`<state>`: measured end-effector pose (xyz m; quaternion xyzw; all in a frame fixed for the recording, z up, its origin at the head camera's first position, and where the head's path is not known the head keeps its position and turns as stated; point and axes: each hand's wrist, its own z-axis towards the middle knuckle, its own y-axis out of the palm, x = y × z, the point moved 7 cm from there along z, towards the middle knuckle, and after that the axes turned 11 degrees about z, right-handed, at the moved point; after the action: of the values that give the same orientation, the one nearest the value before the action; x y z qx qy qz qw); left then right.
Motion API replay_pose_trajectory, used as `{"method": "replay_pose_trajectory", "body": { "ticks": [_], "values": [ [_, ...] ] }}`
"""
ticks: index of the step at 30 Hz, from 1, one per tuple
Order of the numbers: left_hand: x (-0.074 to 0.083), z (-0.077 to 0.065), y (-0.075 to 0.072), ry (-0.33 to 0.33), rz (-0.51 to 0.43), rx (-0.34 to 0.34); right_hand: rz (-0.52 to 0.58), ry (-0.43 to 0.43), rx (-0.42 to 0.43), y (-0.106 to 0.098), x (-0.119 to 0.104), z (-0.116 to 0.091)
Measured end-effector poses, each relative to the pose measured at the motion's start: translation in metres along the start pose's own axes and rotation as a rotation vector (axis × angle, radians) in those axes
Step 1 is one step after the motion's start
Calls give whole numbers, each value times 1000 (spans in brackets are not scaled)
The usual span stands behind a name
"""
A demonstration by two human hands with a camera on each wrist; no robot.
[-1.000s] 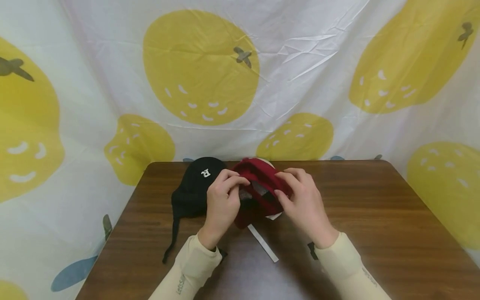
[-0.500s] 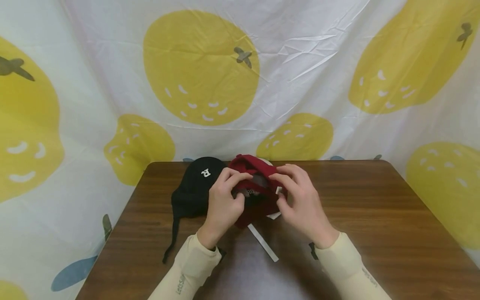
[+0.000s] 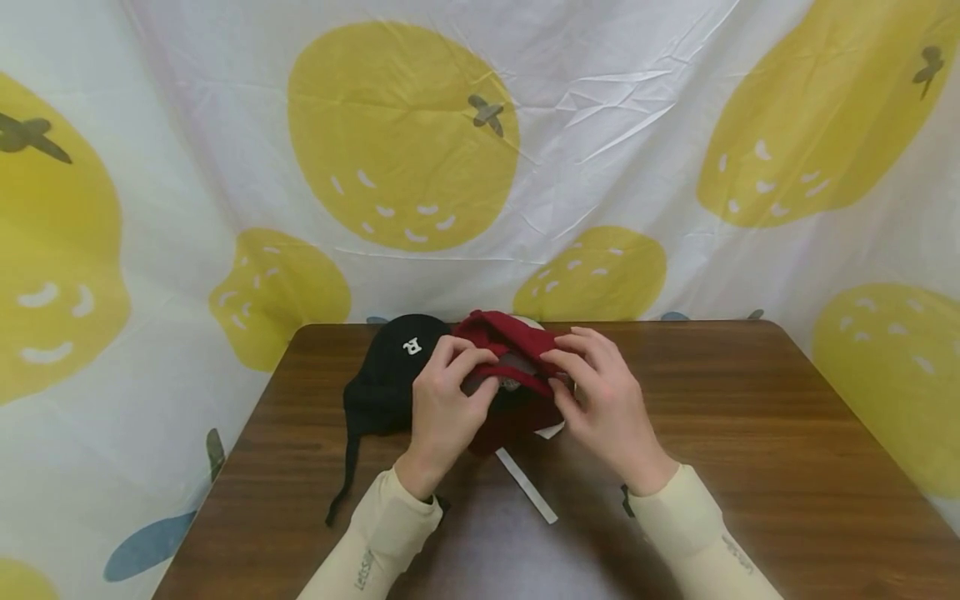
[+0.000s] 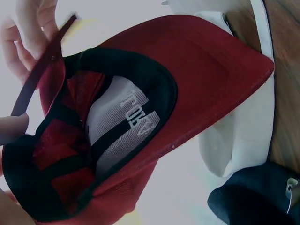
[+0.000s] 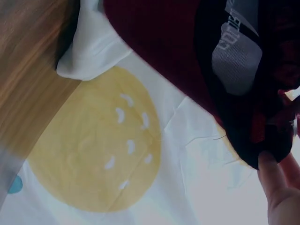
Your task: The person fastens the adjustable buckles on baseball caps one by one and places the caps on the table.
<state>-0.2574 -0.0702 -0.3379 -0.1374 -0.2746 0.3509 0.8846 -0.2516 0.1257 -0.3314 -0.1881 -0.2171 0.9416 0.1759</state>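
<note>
Red cap (image 4: 145, 105), inside visible; white fabric (image 4: 251, 133), black cap (image 4: 251, 199) beyond

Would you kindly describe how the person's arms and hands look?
The left sleeve and right sleeve are pale cream, with thick cuffs and dark lettering. A small black piece shows beside each cuff. The left hand and right hand are bare.

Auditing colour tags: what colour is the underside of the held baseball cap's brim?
The brim underside is dark red, clearest in the left wrist view.

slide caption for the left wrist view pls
Left hand and right hand hold a red cap by its back, lining showing, black cap nearby.
</note>
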Motion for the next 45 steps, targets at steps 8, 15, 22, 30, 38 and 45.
{"method": "replay_pose_trajectory", "body": {
  "ticks": [8,15,22,30,38,45],
  "values": [
    [4,1,-6,57,95,55,35,-63,-98,7,-4,-2],
    [6,2,-9,89,95,76,33,-102,-28,4,-4,-3],
    [8,3,-10,108,60,89,10,-79,-33,7,0,-7],
    [10,3,-12,85,53,88,-21,-60,-70,15,5,-14],
    [13,2,-12,95,66,76,-47,-27,-75,17,6,-15],
    [12,2,-12,111,88,83,-68,-22,-41,12,5,-14]
  ]
}}
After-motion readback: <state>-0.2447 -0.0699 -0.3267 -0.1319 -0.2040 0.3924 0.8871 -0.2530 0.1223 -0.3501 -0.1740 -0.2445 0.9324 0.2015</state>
